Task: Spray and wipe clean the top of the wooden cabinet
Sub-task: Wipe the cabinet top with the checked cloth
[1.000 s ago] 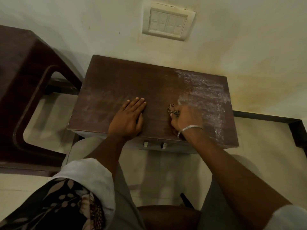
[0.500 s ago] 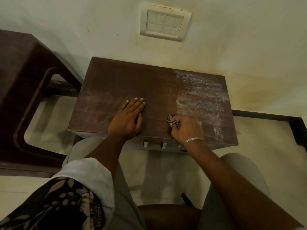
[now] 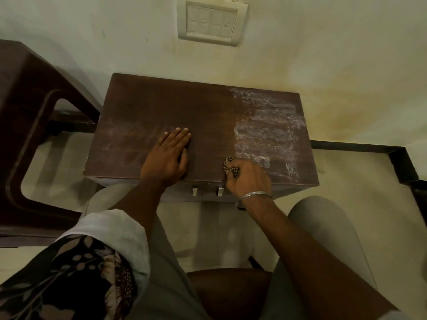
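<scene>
The dark wooden cabinet top [image 3: 161, 105] lies below me against the wall. White spray foam [image 3: 265, 125] covers its right part, and faint streaks show on the left. My left hand [image 3: 167, 158] rests flat on the top near the front edge, fingers together. My right hand [image 3: 248, 179] is at the front edge, just left of the foam, closed on a small checked cloth [image 3: 231, 168] that it presses on the wood. A metal bangle sits on that wrist. No spray bottle is in view.
A dark plastic chair [image 3: 27, 116] stands close on the left. A switch panel [image 3: 211, 21] is on the wall behind the cabinet. Two small metal handles [image 3: 208, 191] stick out of the cabinet front. My knees flank the cabinet, above a brown seat [image 3: 228, 289].
My right hand has drawn the cloth toward me, from the middle of the top to its front edge. The left hand has stayed put.
</scene>
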